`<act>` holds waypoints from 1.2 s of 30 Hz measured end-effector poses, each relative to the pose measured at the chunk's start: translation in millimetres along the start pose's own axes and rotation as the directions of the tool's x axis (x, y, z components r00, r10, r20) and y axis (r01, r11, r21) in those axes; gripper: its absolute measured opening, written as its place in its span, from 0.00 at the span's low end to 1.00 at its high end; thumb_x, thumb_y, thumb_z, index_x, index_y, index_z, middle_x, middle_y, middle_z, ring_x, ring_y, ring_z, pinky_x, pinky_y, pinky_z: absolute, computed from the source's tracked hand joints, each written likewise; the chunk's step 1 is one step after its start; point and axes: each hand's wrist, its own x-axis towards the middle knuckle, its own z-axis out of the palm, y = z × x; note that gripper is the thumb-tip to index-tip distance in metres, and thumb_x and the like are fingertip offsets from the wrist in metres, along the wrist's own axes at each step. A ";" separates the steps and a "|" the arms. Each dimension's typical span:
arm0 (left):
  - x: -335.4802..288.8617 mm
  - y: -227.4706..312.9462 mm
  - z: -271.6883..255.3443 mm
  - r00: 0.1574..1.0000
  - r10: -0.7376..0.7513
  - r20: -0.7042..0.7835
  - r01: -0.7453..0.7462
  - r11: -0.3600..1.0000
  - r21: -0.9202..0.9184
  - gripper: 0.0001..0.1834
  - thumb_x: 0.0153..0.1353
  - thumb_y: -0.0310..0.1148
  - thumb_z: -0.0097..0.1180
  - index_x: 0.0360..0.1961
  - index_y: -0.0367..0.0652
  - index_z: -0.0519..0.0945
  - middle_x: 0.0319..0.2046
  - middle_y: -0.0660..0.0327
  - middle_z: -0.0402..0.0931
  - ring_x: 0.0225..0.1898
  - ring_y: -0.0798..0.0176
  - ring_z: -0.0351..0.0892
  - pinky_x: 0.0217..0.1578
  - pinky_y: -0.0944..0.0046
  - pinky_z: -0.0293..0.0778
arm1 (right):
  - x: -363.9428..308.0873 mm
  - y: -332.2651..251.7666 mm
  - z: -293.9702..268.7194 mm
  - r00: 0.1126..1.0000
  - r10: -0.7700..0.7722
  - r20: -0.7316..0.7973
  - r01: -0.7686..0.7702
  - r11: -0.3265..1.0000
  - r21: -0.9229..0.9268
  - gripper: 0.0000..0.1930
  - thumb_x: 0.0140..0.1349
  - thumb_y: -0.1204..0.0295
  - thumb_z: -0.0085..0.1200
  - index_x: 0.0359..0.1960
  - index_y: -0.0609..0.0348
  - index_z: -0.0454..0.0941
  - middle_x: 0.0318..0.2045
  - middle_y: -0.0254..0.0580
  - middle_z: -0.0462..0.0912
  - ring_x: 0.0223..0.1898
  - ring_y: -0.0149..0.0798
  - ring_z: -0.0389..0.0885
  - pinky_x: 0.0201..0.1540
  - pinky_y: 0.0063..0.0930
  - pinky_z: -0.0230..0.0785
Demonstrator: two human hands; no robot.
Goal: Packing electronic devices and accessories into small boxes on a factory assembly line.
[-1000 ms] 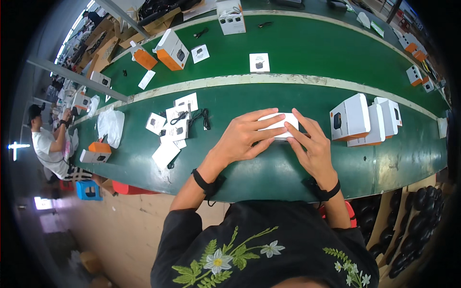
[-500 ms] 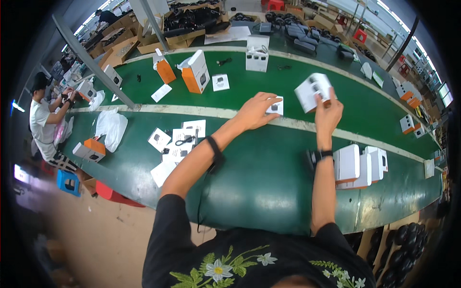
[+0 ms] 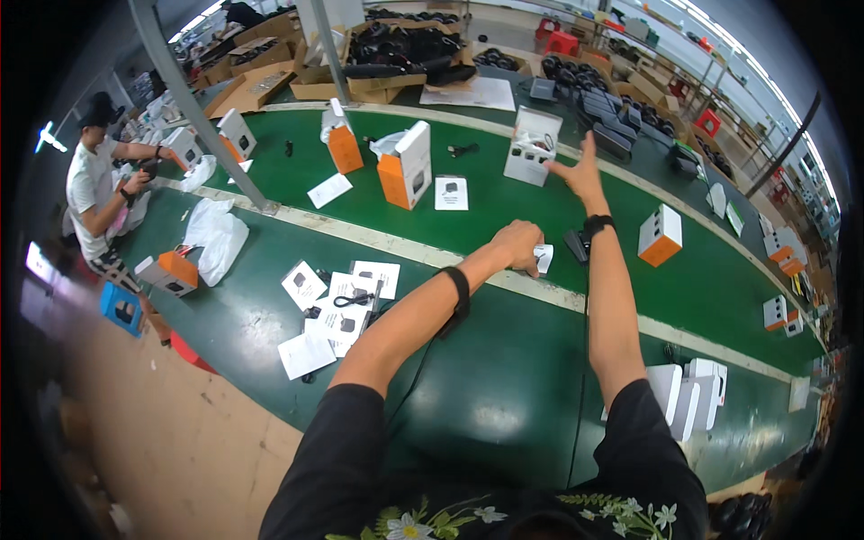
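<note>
My left hand (image 3: 517, 245) is closed on a small white booklet (image 3: 544, 260), which stands partly out past my fingertips at the pale strip along the green belt. Farther out, my right hand (image 3: 582, 178) is open, thumb and fingers spread, at the right side of an open white box (image 3: 531, 155). That box has its lid up, and something pale with a cable shows in its top. A closed white-and-orange box (image 3: 661, 236) stands on the belt to the right of my right forearm.
Loose leaflets and black cables (image 3: 346, 301) lie on the near bench at left. Two orange-and-white boxes (image 3: 405, 175) and a flat card (image 3: 451, 193) sit on the belt. White boxes (image 3: 688, 396) stand at near right. A metal post (image 3: 202, 117) rises at left; a co-worker (image 3: 99, 189) stands beyond.
My right hand has let go of the white-and-orange box, now standing on the belt, and has reached out to the open box. My left hand's fingers have curled round the booklet.
</note>
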 end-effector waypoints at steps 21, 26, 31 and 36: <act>-300.3 97.9 16.3 0.979 -0.110 -0.171 -0.146 0.202 -0.968 0.16 0.89 0.51 0.38 0.58 0.50 0.67 0.41 0.68 0.69 0.36 0.76 0.66 0.33 0.74 0.62 | -373.4 -235.4 -100.6 0.929 0.355 0.101 -0.320 0.912 -0.258 0.47 0.47 0.75 0.85 0.73 0.63 0.75 0.61 0.55 0.86 0.59 0.54 0.88 0.61 0.40 0.79; -308.8 137.7 27.7 0.950 -0.174 -0.258 -0.179 0.372 -0.911 0.15 0.90 0.48 0.37 0.58 0.47 0.67 0.41 0.65 0.73 0.35 0.75 0.71 0.30 0.74 0.65 | -381.7 -312.8 -160.6 0.973 0.225 0.059 -0.216 0.968 -0.130 0.55 0.49 0.72 0.85 0.81 0.62 0.69 0.62 0.47 0.86 0.55 0.45 0.87 0.56 0.36 0.82; -288.8 152.5 49.2 0.901 -0.004 -0.435 -0.411 0.320 -0.854 0.12 0.86 0.34 0.48 0.61 0.41 0.66 0.43 0.60 0.79 0.38 0.71 0.77 0.33 0.68 0.76 | -405.7 -329.0 -159.9 0.956 0.285 0.075 -0.294 0.913 0.283 0.26 0.57 0.77 0.81 0.58 0.67 0.89 0.43 0.42 0.90 0.41 0.33 0.88 0.35 0.23 0.78; -264.5 126.1 1.8 0.630 0.548 -0.551 -0.370 0.835 0.407 0.10 0.70 0.35 0.71 0.44 0.41 0.85 0.48 0.61 0.88 0.47 0.61 0.83 0.35 0.61 0.83 | -368.9 -329.1 -165.1 0.977 0.001 -0.212 -0.047 0.976 -0.211 0.10 0.61 0.84 0.74 0.44 0.66 0.92 0.36 0.44 0.92 0.33 0.34 0.88 0.36 0.26 0.77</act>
